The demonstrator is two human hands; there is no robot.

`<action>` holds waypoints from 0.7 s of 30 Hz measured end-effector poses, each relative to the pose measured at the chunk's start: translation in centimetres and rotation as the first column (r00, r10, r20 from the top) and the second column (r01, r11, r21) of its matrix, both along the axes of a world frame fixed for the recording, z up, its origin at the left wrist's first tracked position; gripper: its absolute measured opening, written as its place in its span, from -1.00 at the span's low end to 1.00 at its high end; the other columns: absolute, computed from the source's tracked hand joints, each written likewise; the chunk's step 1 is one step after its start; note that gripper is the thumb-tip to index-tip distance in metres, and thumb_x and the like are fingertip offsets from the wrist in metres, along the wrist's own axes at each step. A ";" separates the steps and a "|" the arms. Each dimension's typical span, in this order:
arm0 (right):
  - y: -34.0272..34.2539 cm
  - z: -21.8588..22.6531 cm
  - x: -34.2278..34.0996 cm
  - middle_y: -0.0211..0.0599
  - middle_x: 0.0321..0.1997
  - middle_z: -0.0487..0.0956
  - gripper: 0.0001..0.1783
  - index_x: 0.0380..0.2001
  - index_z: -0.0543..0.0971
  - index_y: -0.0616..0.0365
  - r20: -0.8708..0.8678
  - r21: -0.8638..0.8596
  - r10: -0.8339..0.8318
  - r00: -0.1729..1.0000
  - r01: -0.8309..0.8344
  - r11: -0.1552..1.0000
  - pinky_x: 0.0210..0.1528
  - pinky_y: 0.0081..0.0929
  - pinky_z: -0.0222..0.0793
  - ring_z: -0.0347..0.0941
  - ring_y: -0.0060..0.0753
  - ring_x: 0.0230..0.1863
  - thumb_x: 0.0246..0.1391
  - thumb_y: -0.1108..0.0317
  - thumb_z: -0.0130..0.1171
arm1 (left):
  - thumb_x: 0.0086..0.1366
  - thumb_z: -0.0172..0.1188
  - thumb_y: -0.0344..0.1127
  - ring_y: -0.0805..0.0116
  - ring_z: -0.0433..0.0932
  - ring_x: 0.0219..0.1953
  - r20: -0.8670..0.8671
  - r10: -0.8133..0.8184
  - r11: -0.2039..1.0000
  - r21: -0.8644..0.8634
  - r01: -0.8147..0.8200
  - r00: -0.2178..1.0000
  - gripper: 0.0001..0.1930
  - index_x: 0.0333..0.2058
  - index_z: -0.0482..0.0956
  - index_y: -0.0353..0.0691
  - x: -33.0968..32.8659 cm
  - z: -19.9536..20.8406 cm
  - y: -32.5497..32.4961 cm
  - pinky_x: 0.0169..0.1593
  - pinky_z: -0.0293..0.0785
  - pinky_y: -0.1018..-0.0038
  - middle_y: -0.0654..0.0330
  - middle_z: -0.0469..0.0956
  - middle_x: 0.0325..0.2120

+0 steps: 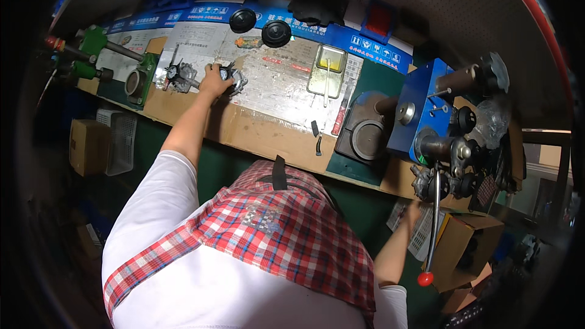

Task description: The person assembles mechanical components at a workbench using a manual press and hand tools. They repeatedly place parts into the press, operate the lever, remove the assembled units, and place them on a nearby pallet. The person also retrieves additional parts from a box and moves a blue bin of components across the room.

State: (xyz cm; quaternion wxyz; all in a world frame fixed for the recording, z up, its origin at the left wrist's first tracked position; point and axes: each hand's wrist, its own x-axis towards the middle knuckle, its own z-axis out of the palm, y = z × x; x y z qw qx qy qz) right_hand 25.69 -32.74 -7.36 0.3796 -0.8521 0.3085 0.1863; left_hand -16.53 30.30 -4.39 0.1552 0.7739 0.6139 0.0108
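Observation:
My left hand (214,80) is closed over a grey cast-metal part (236,84) with a dark round middle, on the left half of the workbench. Just left of it lies a similar cast part (181,78) with a black finned wheel on it. My right hand (413,212) is low at the right, beside the bench edge. Close above it is another grey cast part (420,181), under the blue lever press (420,106). The fingers of my right hand are too small and shadowed to tell whether they grip that part.
A steel lever with a red knob (425,279) hangs down near my right forearm. A green press (140,79) stands at the left bench end. Beyond my hands lie two black round discs (276,33) and a tray (329,67) with a brush. A cardboard box (454,250) stands below right.

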 end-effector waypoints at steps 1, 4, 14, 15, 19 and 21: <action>3.7 1.8 -3.4 -0.11 -0.44 0.51 -0.29 -0.08 0.46 0.30 -0.112 -0.144 0.105 0.988 -0.121 0.982 -0.72 -0.49 0.28 0.42 -0.29 -0.71 0.15 -0.24 -0.01 | -0.04 0.35 -0.02 -0.13 0.49 -0.05 0.034 0.003 1.000 0.018 -0.004 0.999 -0.31 0.01 0.34 -0.27 -0.6 -0.8 0.2 -0.02 0.46 0.14 -0.11 0.33 0.06; 6.4 -2.8 -10.8 0.12 -0.26 0.61 -0.46 -0.30 0.60 0.35 -0.098 -0.215 0.736 0.670 -0.736 0.642 -0.19 -0.12 0.45 0.57 0.08 -0.28 0.17 -0.04 0.04 | -0.07 0.34 -0.04 -0.11 0.51 -0.10 0.071 -0.013 1.000 0.007 0.012 0.997 -0.32 -0.03 0.36 -0.32 1.2 -0.4 -0.3 -0.03 0.46 0.16 -0.13 0.48 -0.15; 41.2 0.1 -15.6 -0.03 -0.17 0.47 -0.70 -0.21 0.54 0.22 0.376 -0.460 0.900 0.221 -0.798 0.389 -0.08 -0.12 0.39 0.39 0.02 -0.05 0.08 0.23 0.16 | 0.02 0.39 -0.19 -0.11 0.38 0.09 0.433 -0.110 0.883 -0.371 0.288 0.895 -0.12 0.22 0.08 -0.34 -0.3 3.0 -10.4 0.12 0.34 0.25 -0.21 0.26 0.13; 43.4 0.7 -15.2 -0.03 -0.15 0.44 -0.69 -0.20 0.52 0.23 0.311 -0.479 0.911 0.271 -0.783 0.397 -0.08 -0.13 0.40 0.37 0.02 -0.05 0.07 0.23 0.19 | 0.00 0.40 -0.19 -0.10 0.31 0.16 0.434 -0.062 0.847 -0.453 0.278 0.899 -0.10 0.23 0.07 -0.32 -1.5 3.3 -10.1 0.18 0.29 0.23 -0.20 0.18 0.20; 46.8 -2.7 -12.7 -0.02 -0.18 0.46 -0.76 -0.29 0.48 0.29 0.196 -0.602 0.943 0.270 -0.726 0.333 -0.12 -0.17 0.45 0.40 0.00 -0.07 0.04 0.33 0.15 | -0.05 0.43 -0.13 -0.08 0.07 0.30 0.214 -0.465 0.854 -0.149 0.499 0.859 -0.06 0.25 0.09 -0.25 -4.4 -0.4 -8.7 0.31 0.02 0.10 -0.09 0.05 0.28; 47.0 -2.6 -12.2 0.01 -0.21 0.50 -0.77 -0.30 0.48 0.28 0.235 -0.614 0.917 0.321 -0.683 0.397 -0.11 -0.16 0.44 0.43 0.03 -0.10 0.01 0.34 0.13 | -0.08 0.45 -0.08 -0.09 -0.04 0.34 0.281 -0.558 0.774 -0.162 0.612 0.781 -0.02 0.26 0.08 -0.23 -3.0 -2.8 -8.2 0.34 -0.11 0.03 -0.05 0.03 0.29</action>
